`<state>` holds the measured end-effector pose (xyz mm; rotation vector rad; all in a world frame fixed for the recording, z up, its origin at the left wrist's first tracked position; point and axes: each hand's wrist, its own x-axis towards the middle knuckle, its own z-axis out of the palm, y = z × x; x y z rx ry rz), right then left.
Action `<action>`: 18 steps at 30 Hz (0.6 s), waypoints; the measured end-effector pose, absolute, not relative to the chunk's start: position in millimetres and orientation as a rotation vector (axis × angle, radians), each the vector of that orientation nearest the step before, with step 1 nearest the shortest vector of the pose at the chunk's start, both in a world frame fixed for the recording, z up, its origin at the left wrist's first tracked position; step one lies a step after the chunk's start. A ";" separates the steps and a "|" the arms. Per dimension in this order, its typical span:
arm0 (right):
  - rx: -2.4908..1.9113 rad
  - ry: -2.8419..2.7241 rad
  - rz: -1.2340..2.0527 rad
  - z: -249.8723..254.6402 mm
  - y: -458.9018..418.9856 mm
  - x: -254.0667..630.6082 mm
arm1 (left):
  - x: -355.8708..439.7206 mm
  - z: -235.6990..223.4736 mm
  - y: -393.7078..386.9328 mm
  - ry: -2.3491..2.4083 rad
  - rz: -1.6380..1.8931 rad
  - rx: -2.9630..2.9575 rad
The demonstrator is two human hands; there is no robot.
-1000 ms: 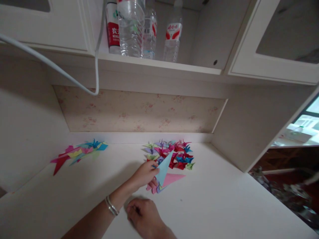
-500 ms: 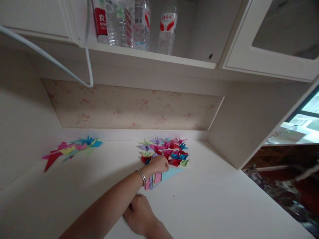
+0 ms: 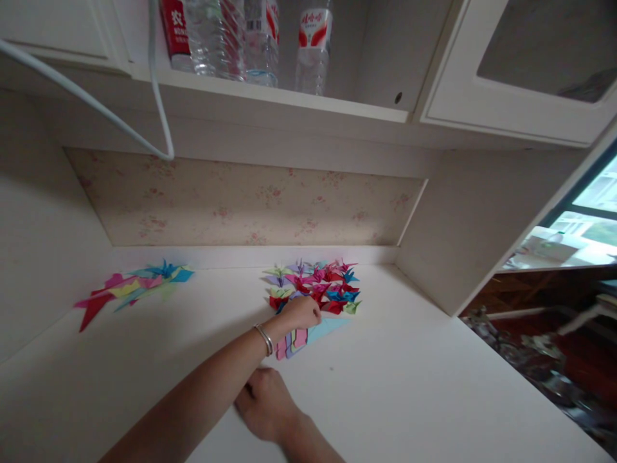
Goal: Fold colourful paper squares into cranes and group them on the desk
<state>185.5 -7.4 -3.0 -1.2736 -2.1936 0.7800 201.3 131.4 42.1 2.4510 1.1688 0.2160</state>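
Reaching across the table, my left hand (image 3: 299, 312), with a bracelet (image 3: 264, 339) at its wrist, is closed at the near edge of a cluster of folded paper cranes (image 3: 322, 283). Its fingertips are turned away, so anything in them is hidden. Just below it lie overlapping folded paper strips (image 3: 292, 342) in pink, purple and green, beside a light blue folded paper (image 3: 328, 328). My right hand (image 3: 267, 404) is curled on the white table under my left forearm. Its fingers are closed, and their tips are mostly out of sight.
More folded colored paper (image 3: 130, 287) lies at the back left. The white table (image 3: 409, 386) ends at a side panel (image 3: 448, 238). Overhead, a shelf (image 3: 289, 99) holds plastic bottles (image 3: 313, 48), and a white cable (image 3: 96, 106) hangs at the left.
The view has shifted slightly, so everything sits a little further left and up. Both hands stay in nearly the same place and pose.
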 end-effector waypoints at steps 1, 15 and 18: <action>-1.265 -2.181 0.772 -3.7 -7.3 185.3 | 199.9 42.0 132.1 1.166 0.224 2.453; -1.265 -2.124 0.843 -6.7 -4.1 185.5 | 196.8 28.2 126.6 1.201 0.301 2.462; -1.261 -2.122 0.850 -5.8 -3.7 185.9 | 198.1 30.4 122.4 1.201 0.306 2.459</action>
